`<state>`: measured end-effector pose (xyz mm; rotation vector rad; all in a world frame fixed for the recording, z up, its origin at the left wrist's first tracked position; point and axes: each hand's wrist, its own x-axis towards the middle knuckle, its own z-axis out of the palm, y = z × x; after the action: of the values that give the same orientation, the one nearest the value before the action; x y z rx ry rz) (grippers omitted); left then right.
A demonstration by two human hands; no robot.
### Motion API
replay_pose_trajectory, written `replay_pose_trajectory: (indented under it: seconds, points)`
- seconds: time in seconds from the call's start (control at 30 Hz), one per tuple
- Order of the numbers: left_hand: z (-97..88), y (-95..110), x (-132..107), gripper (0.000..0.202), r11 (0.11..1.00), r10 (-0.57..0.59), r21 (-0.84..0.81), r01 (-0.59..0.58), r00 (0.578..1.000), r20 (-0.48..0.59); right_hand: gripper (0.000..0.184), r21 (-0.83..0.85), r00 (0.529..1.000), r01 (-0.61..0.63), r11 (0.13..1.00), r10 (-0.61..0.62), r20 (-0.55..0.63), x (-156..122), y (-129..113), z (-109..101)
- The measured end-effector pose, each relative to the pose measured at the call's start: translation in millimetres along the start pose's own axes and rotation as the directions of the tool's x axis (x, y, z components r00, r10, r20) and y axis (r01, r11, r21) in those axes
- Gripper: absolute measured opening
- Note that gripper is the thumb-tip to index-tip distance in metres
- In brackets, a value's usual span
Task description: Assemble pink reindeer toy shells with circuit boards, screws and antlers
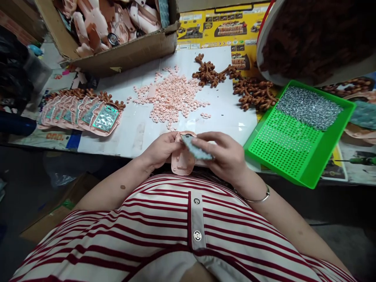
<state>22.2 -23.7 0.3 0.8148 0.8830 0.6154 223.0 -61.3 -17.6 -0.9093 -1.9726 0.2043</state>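
Note:
At the near edge of the table, my left hand (161,152) grips a pink plastic shell (181,163) by its upper left side. My right hand (227,154) pinches a thin blue-green panel (197,149), held tilted over the right side of that shell. The panel partly covers the shell's inside, and its far corner is near the shell's top; whether they touch I cannot tell. Beyond both hands lies a loose spread of small pink ring-like pieces (172,98). To the left, several pink shells with shiny blue-green panels (106,117) lean in an overlapping row.
A cardboard box (126,58) of pink parts stands at the back left. Brown branching pieces (213,74) lie beyond the rings. A green tray (279,156) with screws (308,107) is at the right, below a large container (264,74) of dark brown parts. A screwdriver (362,160) lies far right.

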Motion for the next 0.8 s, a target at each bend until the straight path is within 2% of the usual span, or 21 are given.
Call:
replay_pose_trajectory:
  seconds: [0.07,0.17,0.27,0.43,0.6,0.8]
  points:
    - [0.9,1.9,-0.8,0.031,1.0,0.002,-0.02,-0.002,1.0,-0.023,0.04,-0.082,0.987,0.158,0.984,-0.155,0.049,-5.7,-0.4,3.1]
    - [0.8,2.8,-1.8,0.031,1.0,-0.019,-0.024,0.018,0.997,-0.071,0.043,-0.136,0.97,0.233,0.963,-0.22,0.105,-11.5,-1.0,6.8]
    - [0.4,2.7,-2.4,0.035,1.0,-0.012,-0.017,0.011,0.997,-0.076,0.042,-0.161,0.969,0.236,0.958,-0.219,0.116,-13.6,-1.7,8.5]
    - [2.5,5.7,-3.8,0.034,0.999,0.031,-0.019,-0.032,0.998,-0.053,0.038,-0.229,0.975,0.224,0.947,-0.221,0.039,-16.1,-3.8,12.4]
    - [2.7,4.9,-4.7,0.036,0.999,0.036,0.006,-0.035,0.997,-0.064,0.048,-0.206,0.985,0.173,0.963,-0.17,0.032,-21.1,-3.9,16.4]
    - [2.4,2.4,-4.6,0.034,0.998,0.061,0.006,-0.061,0.996,-0.057,0.05,-0.251,0.986,0.162,0.954,-0.167,0.004,-22.4,-3.9,18.6]
